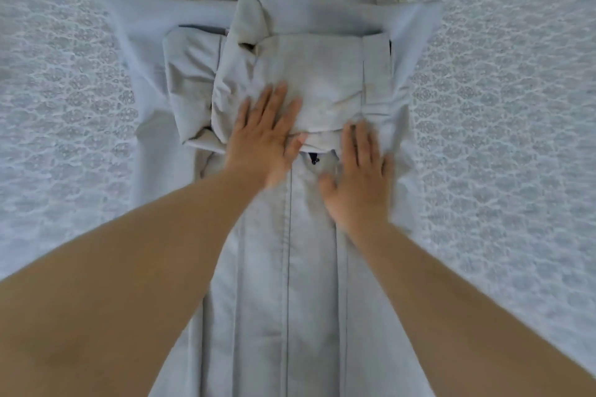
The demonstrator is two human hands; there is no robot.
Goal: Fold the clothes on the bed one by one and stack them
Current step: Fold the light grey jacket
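Bed (516,106) w/ pale lace-pattern cover fills view. Light grey garment (309,267) lies mid-bed, sleeves folded in. Left hand (263,135) & right hand (358,184): fingers straight, flat, pressing on garment.

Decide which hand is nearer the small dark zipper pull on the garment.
Right. The right hand lies just beside the zipper pull; the left hand presses the folded sleeves slightly farther away.
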